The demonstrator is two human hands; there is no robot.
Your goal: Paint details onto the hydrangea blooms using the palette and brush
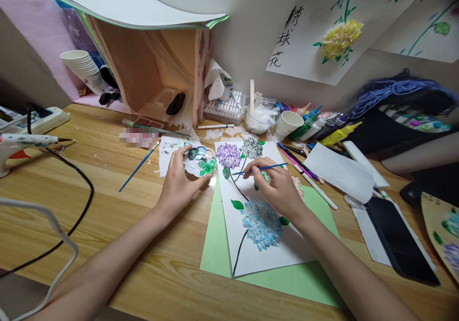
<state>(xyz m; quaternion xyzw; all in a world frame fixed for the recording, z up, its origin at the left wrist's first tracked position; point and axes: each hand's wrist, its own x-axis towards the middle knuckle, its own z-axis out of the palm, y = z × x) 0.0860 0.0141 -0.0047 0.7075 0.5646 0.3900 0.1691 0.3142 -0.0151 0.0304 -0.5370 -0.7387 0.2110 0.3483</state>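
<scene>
My left hand (181, 177) grips a small round paint palette (201, 166) by its edge; its wells hold green, dark and pale paint. In my right hand (270, 182) is a thin blue paintbrush (276, 166), its tip over the picture near a dark green leaf (226, 172). The white paper (247, 259) bears raised flowers: a purple one (228, 155), a grey one (252, 148) and a large light-blue one (261, 225), with black stems and green leaves. Beneath it lies a light green sheet (215, 249). My right hand partly hides another flower.
Another blue brush (139, 167) lies left of the palette. A glue gun (28, 141) with a black cord is at far left. Behind stand a cardboard box (143, 72), a tub (261, 120), a paper cup (289, 124) and paint bottles (304, 127). A phone (398, 244) lies at right.
</scene>
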